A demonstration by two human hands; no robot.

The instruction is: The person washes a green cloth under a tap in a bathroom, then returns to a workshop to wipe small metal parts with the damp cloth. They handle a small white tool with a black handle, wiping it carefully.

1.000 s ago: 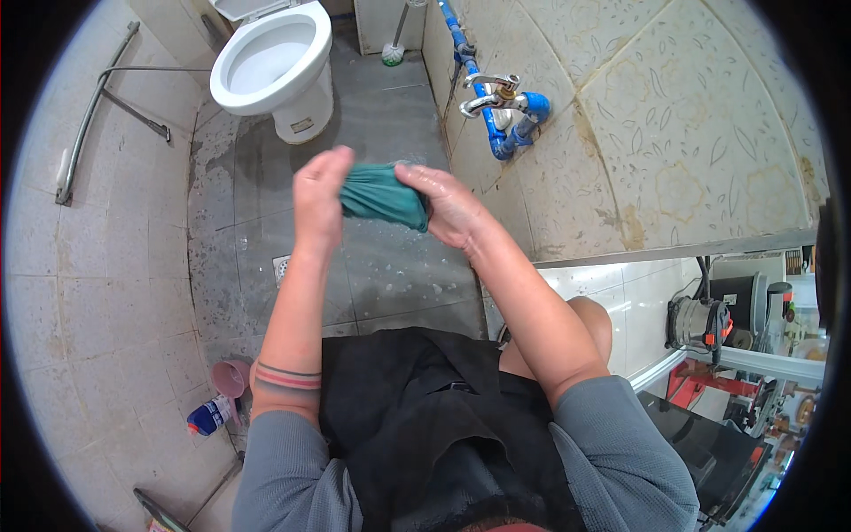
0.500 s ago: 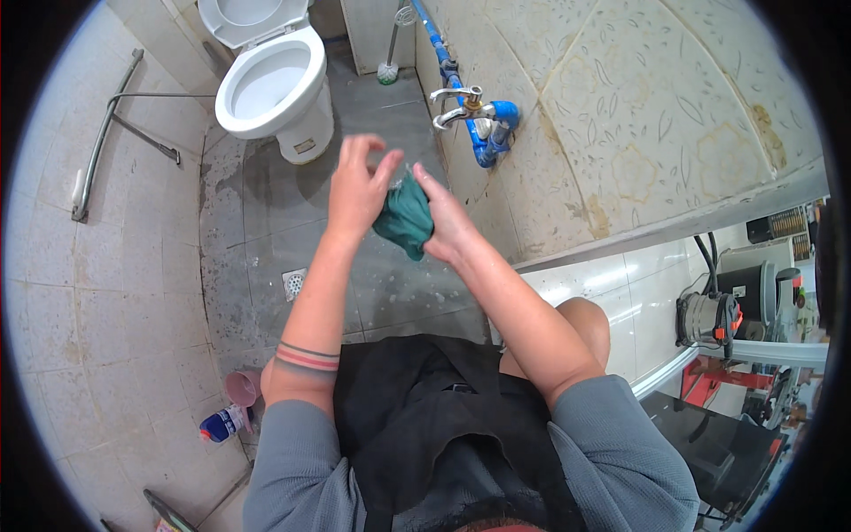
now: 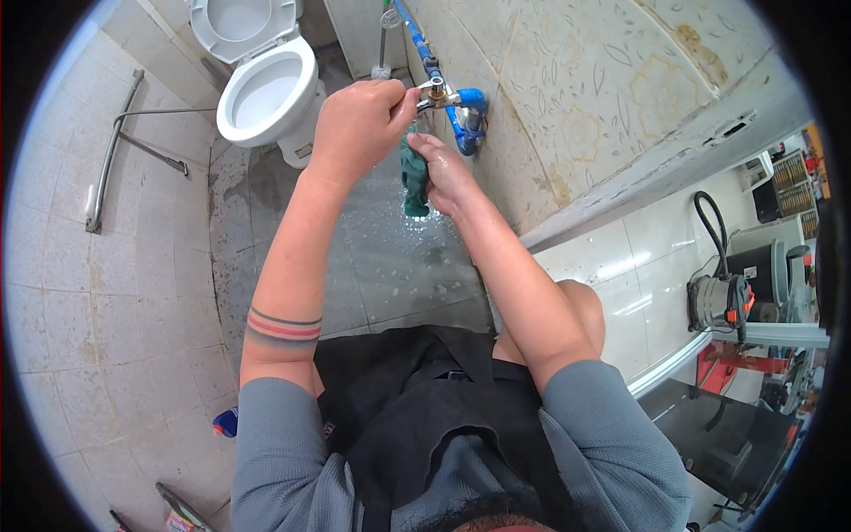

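My left hand (image 3: 362, 124) is closed on the lever of a metal faucet (image 3: 439, 92) that sticks out from the wall on blue pipe. Just below the spout, my right hand (image 3: 450, 177) grips a wet dark green cloth (image 3: 414, 177), which hangs down from the fingers. Bright droplets and splashes show on the grey tiled floor (image 3: 390, 275) under the cloth. My left hand hides part of the spout and the cloth's upper end.
A white toilet (image 3: 269, 93) with its lid up stands ahead on the left, a toilet brush (image 3: 381, 69) beyond the faucet. Metal bars (image 3: 111, 160) line the left wall. A blue bottle (image 3: 226, 423) lies by my left sleeve. Past the right wall's edge stands a vacuum cleaner (image 3: 716, 301).
My left hand has left the cloth and moved up and right to the faucet lever. My right hand has brought the cloth under the spout. Splashes now show on the floor.
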